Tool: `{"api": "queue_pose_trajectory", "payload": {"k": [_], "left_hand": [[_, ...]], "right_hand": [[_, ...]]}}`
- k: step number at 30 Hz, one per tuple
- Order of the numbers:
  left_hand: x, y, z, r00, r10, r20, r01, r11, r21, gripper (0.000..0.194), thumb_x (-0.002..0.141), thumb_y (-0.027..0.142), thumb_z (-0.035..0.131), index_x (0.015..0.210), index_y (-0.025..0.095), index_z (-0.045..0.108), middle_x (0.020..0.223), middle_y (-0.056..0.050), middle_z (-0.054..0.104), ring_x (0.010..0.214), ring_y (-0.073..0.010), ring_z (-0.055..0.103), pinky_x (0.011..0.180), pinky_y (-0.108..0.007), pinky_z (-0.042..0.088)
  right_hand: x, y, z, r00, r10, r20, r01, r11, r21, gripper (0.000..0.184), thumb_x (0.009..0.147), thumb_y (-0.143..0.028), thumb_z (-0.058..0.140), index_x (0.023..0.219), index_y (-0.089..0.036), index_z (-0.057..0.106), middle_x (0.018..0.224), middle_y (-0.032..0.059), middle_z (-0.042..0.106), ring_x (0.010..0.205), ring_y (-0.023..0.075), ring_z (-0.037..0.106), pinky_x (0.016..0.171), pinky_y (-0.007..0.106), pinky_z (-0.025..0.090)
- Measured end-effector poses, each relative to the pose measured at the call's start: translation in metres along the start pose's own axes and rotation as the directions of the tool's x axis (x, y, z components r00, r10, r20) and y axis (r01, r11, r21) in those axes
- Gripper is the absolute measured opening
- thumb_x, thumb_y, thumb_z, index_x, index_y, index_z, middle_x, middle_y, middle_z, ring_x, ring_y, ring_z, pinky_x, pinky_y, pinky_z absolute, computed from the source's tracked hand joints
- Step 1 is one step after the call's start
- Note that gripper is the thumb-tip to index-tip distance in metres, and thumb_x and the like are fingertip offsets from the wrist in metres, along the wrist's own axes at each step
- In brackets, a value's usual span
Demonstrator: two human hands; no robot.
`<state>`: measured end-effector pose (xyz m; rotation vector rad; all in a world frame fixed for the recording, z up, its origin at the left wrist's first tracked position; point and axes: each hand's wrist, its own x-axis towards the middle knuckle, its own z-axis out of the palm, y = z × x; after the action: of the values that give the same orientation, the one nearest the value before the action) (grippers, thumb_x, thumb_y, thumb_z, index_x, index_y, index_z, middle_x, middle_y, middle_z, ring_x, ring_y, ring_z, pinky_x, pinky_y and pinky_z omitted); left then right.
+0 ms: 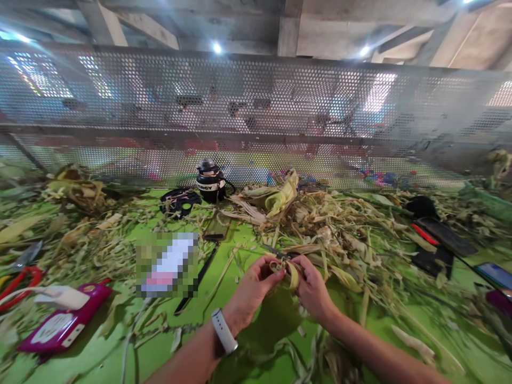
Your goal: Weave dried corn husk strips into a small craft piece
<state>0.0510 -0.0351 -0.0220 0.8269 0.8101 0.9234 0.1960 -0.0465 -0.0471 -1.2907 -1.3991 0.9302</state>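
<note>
My left hand, with a white watch band on its wrist, is closed with thumb and fingers pinching a strip of corn husk. Close beside it, my right hand grips the same pale yellow-green strip, which bends into a loop between both hands. Its exact shape is partly hidden by my fingers. Just behind the hands lie dark-handled scissors on the green table. A heap of dried corn husks spreads beyond them, with a rolled husk on top.
A black bottle stands by the perforated metal screen. To the left are a magenta power strip with a white plug, red-handled scissors and a blurred-out phone-like object. Husk scraps litter the green table. People sit beyond the screen.
</note>
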Motion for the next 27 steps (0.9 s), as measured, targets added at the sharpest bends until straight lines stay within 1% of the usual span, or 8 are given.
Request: {"api": "queue_pose_trajectory", "payload": {"k": [4,7,10,12,14,18,23,27], "left_hand": [[0.001,0.001,-0.001,1.000,-0.003,0.011,0.002,0.999,0.041,0.032,0.063,0.032,0.075,0.086,0.019,0.057,0.073,0.003,0.060,0.068,-0.0114,0.053,0.067,-0.024,0.041],[0.005,0.002,-0.005,0.994,0.107,-0.022,-0.103,0.985,0.137,0.029,0.066,0.033,0.073,0.084,0.017,0.057,0.076,0.001,0.059,0.071,-0.0119,0.052,0.068,-0.023,0.041],[0.008,0.004,-0.010,0.981,0.194,-0.019,-0.182,0.946,0.269,0.028,0.068,0.036,0.071,0.084,0.016,0.058,0.076,0.000,0.058,0.070,-0.0125,0.050,0.067,-0.023,0.040],[0.009,0.007,-0.012,0.978,0.207,0.005,-0.198,0.924,0.327,0.029,0.069,0.039,0.070,0.083,0.015,0.059,0.074,0.000,0.057,0.068,-0.0123,0.049,0.065,-0.023,0.039],[0.007,0.011,-0.011,0.982,0.187,0.027,-0.185,0.923,0.338,0.031,0.068,0.042,0.069,0.082,0.015,0.059,0.072,0.000,0.056,0.065,-0.0118,0.047,0.061,-0.022,0.038],[0.006,0.015,-0.010,0.994,0.101,0.049,-0.110,0.953,0.281,0.033,0.067,0.044,0.069,0.080,0.015,0.061,0.068,0.002,0.054,0.060,-0.0099,0.044,0.057,-0.021,0.035],[0.010,0.016,-0.015,0.992,0.104,0.077,-0.123,0.945,0.303,0.030,0.064,0.040,0.073,0.078,0.015,0.066,0.071,0.000,0.061,0.065,-0.0112,0.048,0.062,-0.022,0.037],[0.008,0.022,-0.019,0.997,0.056,0.055,-0.066,0.974,0.217,0.031,0.062,0.038,0.076,0.080,0.014,0.068,0.074,-0.002,0.064,0.065,-0.0106,0.052,0.063,-0.021,0.039]], "right_hand": [[0.000,0.002,0.002,0.999,0.044,0.012,-0.045,0.997,0.066,0.023,0.085,-0.040,0.046,0.078,-0.018,0.049,0.060,-0.0039,0.045,0.051,0.0091,0.038,0.046,0.019,0.035],[-0.001,0.005,0.002,0.994,0.097,0.059,-0.102,0.991,0.083,0.025,0.085,-0.043,0.045,0.079,-0.019,0.047,0.056,-0.0064,0.040,0.044,0.0076,0.033,0.039,0.018,0.029],[-0.002,0.004,0.003,0.994,0.069,0.079,-0.074,0.995,0.068,0.025,0.084,-0.043,0.046,0.079,-0.018,0.047,0.057,-0.0061,0.039,0.047,0.0077,0.032,0.041,0.018,0.029],[-0.002,0.003,0.002,0.995,0.039,0.088,-0.044,0.997,0.056,0.026,0.084,-0.043,0.047,0.078,-0.018,0.047,0.058,-0.0057,0.039,0.050,0.0082,0.033,0.044,0.018,0.031],[-0.002,0.001,0.002,0.995,0.029,0.092,-0.032,0.999,0.039,0.027,0.084,-0.044,0.046,0.078,-0.018,0.048,0.058,-0.0056,0.039,0.050,0.0085,0.033,0.045,0.019,0.032],[-0.001,-0.001,0.000,0.995,0.017,0.095,-0.019,1.000,0.021,0.027,0.084,-0.043,0.047,0.076,-0.018,0.048,0.059,-0.0051,0.040,0.051,0.0082,0.033,0.045,0.019,0.031],[-0.003,-0.009,0.000,0.992,0.043,0.120,-0.053,0.996,0.075,0.029,0.082,-0.045,0.050,0.074,-0.017,0.047,0.056,-0.0068,0.036,0.048,0.0070,0.029,0.042,0.018,0.024],[-0.001,-0.011,0.000,0.989,0.070,0.128,-0.086,0.989,0.125,0.034,0.079,-0.050,0.052,0.074,-0.017,0.049,0.058,-0.0053,0.041,0.049,0.0072,0.034,0.043,0.018,0.028]]}}
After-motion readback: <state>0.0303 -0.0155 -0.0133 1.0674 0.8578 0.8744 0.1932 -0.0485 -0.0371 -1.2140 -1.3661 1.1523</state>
